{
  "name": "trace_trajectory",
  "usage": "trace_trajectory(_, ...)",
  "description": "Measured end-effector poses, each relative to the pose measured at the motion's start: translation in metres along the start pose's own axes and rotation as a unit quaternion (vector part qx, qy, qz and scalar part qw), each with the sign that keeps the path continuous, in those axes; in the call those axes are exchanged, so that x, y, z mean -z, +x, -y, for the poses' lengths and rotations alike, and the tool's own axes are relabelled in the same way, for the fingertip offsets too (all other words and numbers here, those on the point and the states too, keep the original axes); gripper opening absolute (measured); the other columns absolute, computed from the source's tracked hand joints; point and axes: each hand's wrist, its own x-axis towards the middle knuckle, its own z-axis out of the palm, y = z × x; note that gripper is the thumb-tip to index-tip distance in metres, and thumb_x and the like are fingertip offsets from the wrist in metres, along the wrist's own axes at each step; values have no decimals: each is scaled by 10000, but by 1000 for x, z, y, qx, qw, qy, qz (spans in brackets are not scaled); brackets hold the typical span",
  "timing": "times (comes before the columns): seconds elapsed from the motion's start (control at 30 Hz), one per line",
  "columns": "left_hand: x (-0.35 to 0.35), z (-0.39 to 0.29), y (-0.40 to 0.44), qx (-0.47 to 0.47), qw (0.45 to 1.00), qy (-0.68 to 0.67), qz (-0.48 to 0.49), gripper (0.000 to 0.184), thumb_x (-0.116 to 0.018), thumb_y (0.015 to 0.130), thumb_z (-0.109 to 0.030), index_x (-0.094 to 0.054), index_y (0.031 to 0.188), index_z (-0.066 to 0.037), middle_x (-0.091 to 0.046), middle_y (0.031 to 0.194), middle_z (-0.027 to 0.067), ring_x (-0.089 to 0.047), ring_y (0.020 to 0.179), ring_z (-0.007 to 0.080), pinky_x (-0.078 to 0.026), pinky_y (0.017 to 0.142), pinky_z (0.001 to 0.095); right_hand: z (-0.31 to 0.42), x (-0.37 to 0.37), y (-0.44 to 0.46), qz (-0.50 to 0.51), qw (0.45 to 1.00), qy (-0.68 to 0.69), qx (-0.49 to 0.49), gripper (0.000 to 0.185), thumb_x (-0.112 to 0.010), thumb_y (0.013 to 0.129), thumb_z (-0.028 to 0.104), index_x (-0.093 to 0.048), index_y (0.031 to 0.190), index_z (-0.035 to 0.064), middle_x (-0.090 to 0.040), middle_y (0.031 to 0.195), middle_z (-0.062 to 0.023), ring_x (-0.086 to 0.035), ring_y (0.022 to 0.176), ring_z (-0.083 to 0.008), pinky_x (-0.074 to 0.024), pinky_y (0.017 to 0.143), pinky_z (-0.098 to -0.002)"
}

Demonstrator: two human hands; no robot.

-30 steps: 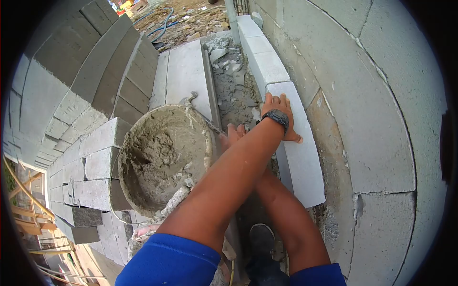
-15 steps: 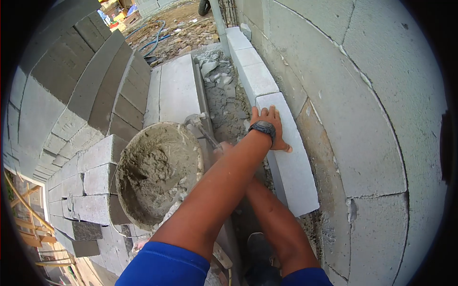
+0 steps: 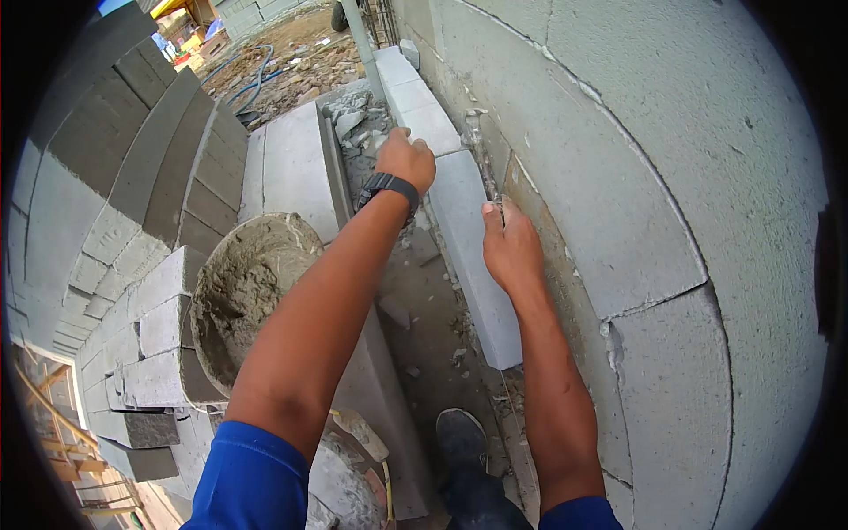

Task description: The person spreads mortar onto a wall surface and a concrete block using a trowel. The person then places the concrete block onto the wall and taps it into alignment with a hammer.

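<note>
My left hand [image 3: 406, 163], with a black watch at its wrist, is above the left edge of the row of pale blocks [image 3: 427, 124], its fingers curled in and nothing visible in them. The fingers of my right hand [image 3: 512, 243] are wrapped round the handle of a mortar-smeared trowel [image 3: 484, 159], which lies between the blocks and the grey wall [image 3: 565, 150]. Just left of my right hand is the nearest pale block [image 3: 473, 256]. A bucket of wet mortar [image 3: 243, 296] stands left of my left forearm.
Stacked grey blocks [image 3: 159, 309] rise at the left. A flat slab [image 3: 296, 168] lies beyond the bucket. Rubble [image 3: 349, 119] fills the gap beside the block row. A thin string [image 3: 517, 406] runs near my right forearm. My shoe [image 3: 461, 437] is below, and a blue hose [image 3: 259, 84] is farther off.
My left hand has come off the nearest block, moved left and curled. My right hand has crossed from the bucket side to the wall side with the trowel. The view has shifted right.
</note>
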Motion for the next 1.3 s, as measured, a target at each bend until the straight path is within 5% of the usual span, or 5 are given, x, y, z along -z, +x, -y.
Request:
trace_trajectory(0.1,-53,44,-23,229,954,-47,187,779,-670,909,-516,-529,1384,85,-668,1238,276,-635,1185,437,-564,911,550,-29,2,4,-18,1000,-6,7,457,-458,1045,303,-616,1251,-73,-668,1129,-345,-640,1104,-491,-480,967,-530)
trace_trajectory(0.27,-39,-12,-96,331,856,-205,341,913,-804,775,-546,-544,1350,114,-661,1243,230,-693,1053,405,-623,786,546,-52,-6,15,1,1000,-26,-3,414,-480,1041,305,-635,1192,-48,-674,1072,-318,-647,1045,-487,-484,926,-508)
trace_trajectory(0.4,-43,-15,-102,310,865,-155,363,777,-829,762,-437,-602,1322,53,-671,1245,184,-698,1061,356,-633,752,511,-67,-20,18,-34,999,-13,9,387,-488,1040,309,-657,1117,-31,-685,1012,-305,-661,989,-478,-489,883,-507)
trace_trajectory(0.8,-45,-21,-107,316,870,-119,359,709,-797,817,-409,-626,1263,116,-683,1228,212,-720,1016,319,-643,695,438,-41,4,2,-69,997,8,40,534,-452,1049,337,-526,1439,-21,-661,1195,-334,-635,1142,-478,-477,991,-513)
trace_trajectory(1.3,-81,6,-109,291,915,-41,276,631,-771,822,-349,-656,1186,154,-716,1148,234,-754,920,331,-651,667,407,-29,6,13,39,990,-126,-55,508,-476,1048,330,-541,1422,-7,-668,1213,-298,-649,1128,-462,-498,969,-533)
